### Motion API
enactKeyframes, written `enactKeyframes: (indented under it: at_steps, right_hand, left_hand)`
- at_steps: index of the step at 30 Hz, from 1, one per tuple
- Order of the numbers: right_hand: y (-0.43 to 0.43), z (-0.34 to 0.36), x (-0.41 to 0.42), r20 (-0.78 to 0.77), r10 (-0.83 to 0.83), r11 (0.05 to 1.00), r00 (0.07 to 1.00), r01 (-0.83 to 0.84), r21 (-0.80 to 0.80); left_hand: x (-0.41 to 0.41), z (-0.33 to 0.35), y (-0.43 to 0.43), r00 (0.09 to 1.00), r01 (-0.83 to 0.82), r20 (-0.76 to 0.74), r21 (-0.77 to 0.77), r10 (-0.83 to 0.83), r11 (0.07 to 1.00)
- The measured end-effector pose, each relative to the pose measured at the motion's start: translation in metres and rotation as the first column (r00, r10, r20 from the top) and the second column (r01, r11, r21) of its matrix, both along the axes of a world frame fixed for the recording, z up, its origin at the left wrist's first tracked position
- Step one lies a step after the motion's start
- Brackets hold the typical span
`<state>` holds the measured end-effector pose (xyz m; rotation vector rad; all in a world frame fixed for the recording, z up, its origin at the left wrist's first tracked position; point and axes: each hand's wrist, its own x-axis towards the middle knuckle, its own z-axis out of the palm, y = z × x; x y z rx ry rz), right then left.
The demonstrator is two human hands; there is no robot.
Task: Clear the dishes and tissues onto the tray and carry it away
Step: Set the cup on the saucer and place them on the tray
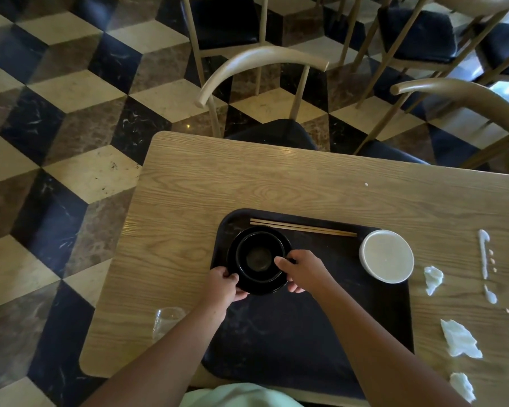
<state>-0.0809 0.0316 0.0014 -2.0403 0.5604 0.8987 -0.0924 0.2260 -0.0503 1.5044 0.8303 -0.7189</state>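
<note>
Far left, a clear, thin-walled plastic cup [168, 321] sits on the pale wood-grain table [188, 183] just beside the left forearm, light enough that a careless sweep could tip it. On the flat matte black tray [321, 318], the left hand [225, 283] and right hand [303, 270] are clamped on opposite rims of the glossy black round bowl [259, 258] nested in a wider black dish [249, 286], and that smooth stack could slide or separate if set down crooked. Rightward, slim wooden chopsticks [303, 227] may roll, the white round bowl [387, 255] overhangs the tray's edge, and soft crumpled white tissues [460, 339] remain off the tray on the table.
</note>
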Motion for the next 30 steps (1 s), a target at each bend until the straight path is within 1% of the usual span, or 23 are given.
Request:
enactKeyframes:
  at_steps: [7,14,19,25,30]
  right_hand:
    - [0.006,0.005,0.005,-0.002,0.065,0.998,0.998,-0.065,-0.011]
    - [0.011,0.002,0.012,-0.021,0.058,0.998,0.998,-0.058,-0.007]
    - [0.013,0.003,0.018,-0.027,0.07,0.998,0.997,-0.071,-0.004]
    - [0.013,0.009,0.026,-0.044,0.094,0.995,0.995,-0.095,-0.012]
    - [0.016,0.002,0.025,-0.034,0.031,0.999,0.999,-0.031,-0.006]
  left_hand:
    - [0.007,0.006,0.003,1.0,-0.022,0.01,0.062,0.021,0.998]
    - [0.01,0.013,0.007,0.997,-0.083,0.005,0.09,0.083,0.993]
    - [0.013,0.015,0.007,0.983,-0.182,0.004,0.095,0.183,0.979]
    - [0.016,0.017,0.007,0.984,-0.177,-0.007,0.097,0.179,0.979]
    - [0.019,0.015,0.013,0.992,-0.119,-0.029,0.078,0.122,0.99]
